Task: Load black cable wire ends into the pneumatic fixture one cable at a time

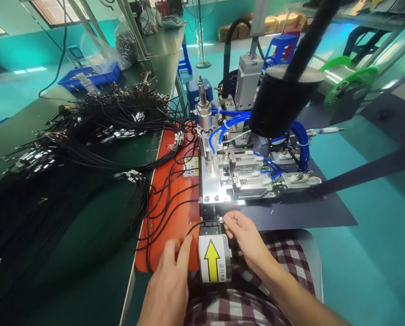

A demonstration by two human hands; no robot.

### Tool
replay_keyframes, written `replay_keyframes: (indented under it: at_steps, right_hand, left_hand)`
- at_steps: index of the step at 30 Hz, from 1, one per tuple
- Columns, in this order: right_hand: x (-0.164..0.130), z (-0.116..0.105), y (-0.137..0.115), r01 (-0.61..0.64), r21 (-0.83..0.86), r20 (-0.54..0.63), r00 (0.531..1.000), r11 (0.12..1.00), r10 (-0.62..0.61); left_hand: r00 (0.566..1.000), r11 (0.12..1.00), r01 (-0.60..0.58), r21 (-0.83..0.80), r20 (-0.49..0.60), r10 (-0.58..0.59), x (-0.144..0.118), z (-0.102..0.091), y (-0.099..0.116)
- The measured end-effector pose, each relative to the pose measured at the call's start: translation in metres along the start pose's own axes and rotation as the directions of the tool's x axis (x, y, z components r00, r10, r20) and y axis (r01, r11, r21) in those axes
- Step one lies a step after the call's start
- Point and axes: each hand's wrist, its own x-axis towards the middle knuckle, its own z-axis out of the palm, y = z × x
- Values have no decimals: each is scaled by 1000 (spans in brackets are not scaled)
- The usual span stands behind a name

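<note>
A thin black cable (pixel 202 222) with a small metal connector (pixel 221 219) at its end lies across the dark track at the front of the machine (pixel 211 181). My right hand (pixel 243 233) is closed in a pinch at the connector end. Over the orange base (pixel 178 217), my left hand (pixel 170 271) has curled fingers meeting the same cable; its grip is partly hidden. Between both hands sits a white label with a yellow arrow (pixel 212 260). Several other black cables (pixel 168 194) run over the orange base to the track.
Bundles of black cables with metal ends (pixel 121 133) cover the green table (pixel 103 235) at left. A blue tray (pixel 90 77) stands behind them. Blue air hoses (pixel 236 120) and a black cylinder (pixel 280 104) rise above the machine. A green-flanged reel (pixel 350 81) is at back right.
</note>
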Motion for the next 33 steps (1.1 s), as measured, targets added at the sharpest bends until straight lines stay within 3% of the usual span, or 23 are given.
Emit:
replay_keyframes:
  at_steps: [3,7,9,13,18,27,33]
  right_hand:
    - [0,-1,-1,7,-9,6,1000,1000,-7]
    - [0,-1,-2,12,-22,3,1000,1000,-12]
    - [-1,-1,-3,14,-28,-1,1000,1000,-14]
    - [-2,0,-4,17,-34,9,1000,999,-17]
    - [-1,-3,-2,14,-30,17,1000,999,-14]
    - [-1,-1,-2,15,-13,11,1000,1000,-14]
    - [-2,-21,19,-19,14,-22,1000,1000,20]
  left_hand:
    - [999,999,25,34,21,-26,8,-12,-9]
    - [980,952,-53,303,201,-9,27,-20,-18]
    - [975,913,-74,401,223,-18,38,-21,-16]
    - [997,893,-40,448,71,9,41,-21,-7]
    - [986,933,-73,351,-113,120,12,-5,-14]
    - [983,979,-95,182,-140,122,6,15,-28]
    - [977,978,-101,182,-165,131,5,22,-32]
